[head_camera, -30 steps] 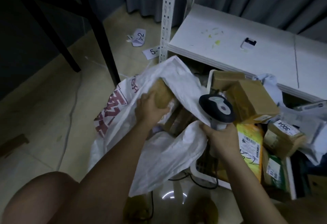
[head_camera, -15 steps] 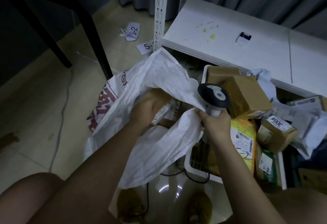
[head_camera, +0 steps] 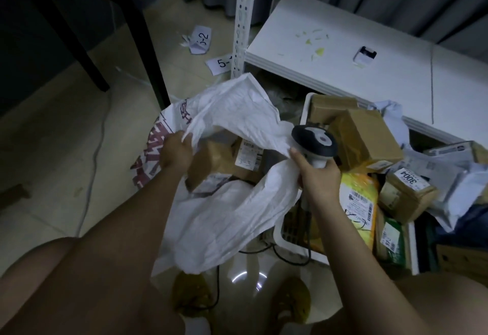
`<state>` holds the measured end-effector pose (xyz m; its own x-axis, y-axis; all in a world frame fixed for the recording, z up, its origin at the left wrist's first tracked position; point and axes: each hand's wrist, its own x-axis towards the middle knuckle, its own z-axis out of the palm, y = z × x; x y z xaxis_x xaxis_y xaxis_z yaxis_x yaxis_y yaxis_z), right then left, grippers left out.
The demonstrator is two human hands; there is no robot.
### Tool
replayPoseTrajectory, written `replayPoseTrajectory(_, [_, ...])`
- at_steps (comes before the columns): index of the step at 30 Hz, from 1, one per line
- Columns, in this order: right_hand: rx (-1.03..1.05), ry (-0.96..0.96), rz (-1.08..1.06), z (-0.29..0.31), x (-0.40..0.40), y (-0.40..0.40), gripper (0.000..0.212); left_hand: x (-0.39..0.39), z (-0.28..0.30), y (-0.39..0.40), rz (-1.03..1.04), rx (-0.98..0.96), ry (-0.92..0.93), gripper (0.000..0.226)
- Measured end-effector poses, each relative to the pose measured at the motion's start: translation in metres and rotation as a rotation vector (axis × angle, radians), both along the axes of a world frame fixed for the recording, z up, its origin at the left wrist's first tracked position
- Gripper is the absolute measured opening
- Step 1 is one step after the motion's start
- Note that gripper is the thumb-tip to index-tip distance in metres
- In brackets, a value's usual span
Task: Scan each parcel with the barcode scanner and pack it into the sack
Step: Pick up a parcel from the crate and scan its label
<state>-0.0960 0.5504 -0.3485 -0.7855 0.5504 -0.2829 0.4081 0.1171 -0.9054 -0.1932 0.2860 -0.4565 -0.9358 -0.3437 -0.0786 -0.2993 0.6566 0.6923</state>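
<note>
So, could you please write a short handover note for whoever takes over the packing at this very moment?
Left hand pinches the sack's rim, holding the mouth open. Right hand grips the barcode scanner and a fold of the sack.
Done: several brown parcels lie inside the sack.
Left: the white basket beside it holds more, including a yellow parcel and a box labelled 3004. Scan each, then pack it.

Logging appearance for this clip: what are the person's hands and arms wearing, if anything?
Nothing visible. The left hand and right hand are bare, with no gloves, rings or watch showing. Both forearms are uncovered up to the frame edge, so no sleeves appear.
</note>
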Motion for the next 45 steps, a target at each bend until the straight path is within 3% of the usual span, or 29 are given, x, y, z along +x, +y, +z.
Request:
replayPoseTrajectory(4, [0.159,-0.063,0.027,0.022,-0.022,-0.005,0.033,-0.012,0.072,-0.009,0.090,0.199,0.239,0.031])
replayPoseTrajectory(8, [0.108,0.196,-0.033,0.087,-0.050,-0.010,0.029,-0.024,0.161,-0.014,0.217,0.409,0.481,0.031])
replayPoseTrajectory(11, [0.111,0.373,-0.047,0.121,-0.049,-0.009,0.036,-0.013,0.195,-0.021,0.241,0.401,0.598,0.029])
replayPoseTrajectory(13, [0.119,0.303,0.001,0.114,-0.043,-0.008,0.037,0.001,0.182,-0.029,0.227,0.321,0.512,0.029])
replayPoseTrajectory(17, [0.122,-0.043,0.119,0.069,-0.014,-0.013,0.051,0.038,0.130,-0.045,0.207,0.172,0.068,0.038])
replayPoseTrajectory(20, [0.082,-0.097,0.092,0.048,0.009,-0.009,0.058,0.064,0.116,-0.054,0.236,0.174,-0.033,0.035])
replayPoseTrajectory(29, [-0.094,-0.060,0.068,0.051,0.057,0.013,0.029,0.097,0.115,-0.067,0.242,0.185,0.015,0.031])
replayPoseTrajectory(34, [-0.143,-0.042,0.014,0.055,0.079,0.023,0.029,0.109,0.132,-0.040,0.233,0.187,0.068,0.032])
replayPoseTrajectory(37, [-0.183,-0.004,-0.001,0.056,0.099,0.036,0.016,0.117,0.142,-0.005,0.143,0.243,0.154,0.028])
replayPoseTrajectory(45, [-0.309,0.059,-0.164,0.051,0.151,0.074,0.030,0.147,0.153,0.115,-0.148,0.419,0.222,0.027])
